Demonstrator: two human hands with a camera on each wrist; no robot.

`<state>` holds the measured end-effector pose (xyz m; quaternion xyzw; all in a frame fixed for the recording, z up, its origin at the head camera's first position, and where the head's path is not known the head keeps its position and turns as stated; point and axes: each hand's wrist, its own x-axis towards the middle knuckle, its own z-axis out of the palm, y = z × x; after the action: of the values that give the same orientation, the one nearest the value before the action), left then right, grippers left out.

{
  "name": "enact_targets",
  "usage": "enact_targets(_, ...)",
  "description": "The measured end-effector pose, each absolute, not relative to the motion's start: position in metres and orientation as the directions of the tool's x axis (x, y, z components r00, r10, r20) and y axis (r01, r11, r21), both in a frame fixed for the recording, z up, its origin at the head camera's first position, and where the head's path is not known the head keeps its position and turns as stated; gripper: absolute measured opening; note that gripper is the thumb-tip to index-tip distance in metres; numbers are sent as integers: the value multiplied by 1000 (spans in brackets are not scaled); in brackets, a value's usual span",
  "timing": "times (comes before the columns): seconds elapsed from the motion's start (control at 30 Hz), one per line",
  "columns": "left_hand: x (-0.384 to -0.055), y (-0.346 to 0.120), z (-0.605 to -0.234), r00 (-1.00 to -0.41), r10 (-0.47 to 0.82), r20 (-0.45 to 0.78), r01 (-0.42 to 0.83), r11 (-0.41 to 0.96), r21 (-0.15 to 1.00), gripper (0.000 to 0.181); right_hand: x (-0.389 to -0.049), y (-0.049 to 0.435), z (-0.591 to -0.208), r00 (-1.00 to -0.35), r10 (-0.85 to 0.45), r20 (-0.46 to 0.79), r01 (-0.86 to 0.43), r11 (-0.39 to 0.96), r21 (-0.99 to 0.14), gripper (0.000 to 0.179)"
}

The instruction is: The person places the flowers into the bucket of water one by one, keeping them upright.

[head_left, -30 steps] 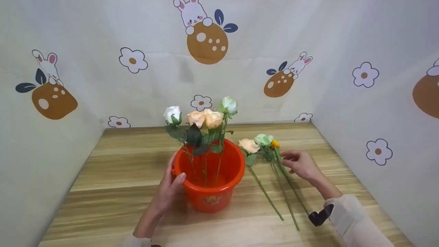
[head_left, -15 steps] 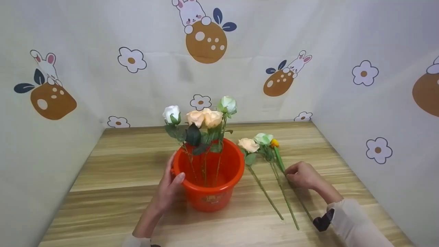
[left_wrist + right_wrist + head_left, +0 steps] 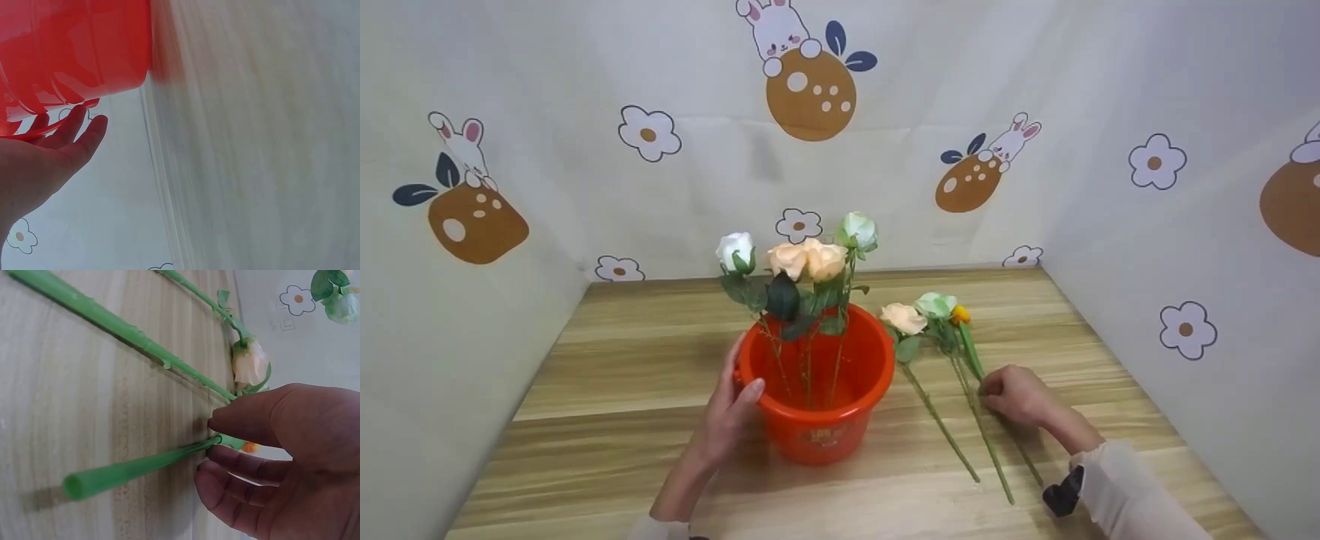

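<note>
An orange bucket [image 3: 821, 439] stands on the table, holding several upright artificial roses [image 3: 808, 260] in white, peach and pale green. My left hand [image 3: 725, 420] grips its left rim, thumb over the edge and fingers outside. In the left wrist view, those fingers reach round the bucket's handle [image 3: 42, 130]. On the right lies an orange tulip [image 3: 961, 315] with a long green leaf. My right hand [image 3: 1018, 395] pinches its green stem [image 3: 135, 471] between thumb and index finger, low over the table. The hand covers part of the stem.
Left of the tulip lie a peach rose [image 3: 904, 319] and a pale green rose [image 3: 937, 304], stems pointing toward me. Patterned cloth walls [image 3: 885, 165] enclose the wooden table [image 3: 622, 360] at the back and sides.
My right hand has moved from beside the tulip's leaf down toward me along the stem, and its fingers have come together there. The left hand and bucket have stayed in place.
</note>
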<state>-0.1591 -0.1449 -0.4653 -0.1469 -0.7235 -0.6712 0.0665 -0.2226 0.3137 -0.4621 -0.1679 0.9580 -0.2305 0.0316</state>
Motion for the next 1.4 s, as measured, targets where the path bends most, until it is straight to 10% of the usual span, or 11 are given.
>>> enact_targets(0.7,-157,-145,-464,-967,114,226,232,45,972,73,-221,303,-469,-971,-206,122,-235,921,-311,10)
enact_targets(1.4,-158,-145,-464,-965,101,242,249,62,967,72,-220,318,-457,-978,-205,-26,-149,785,-602,15)
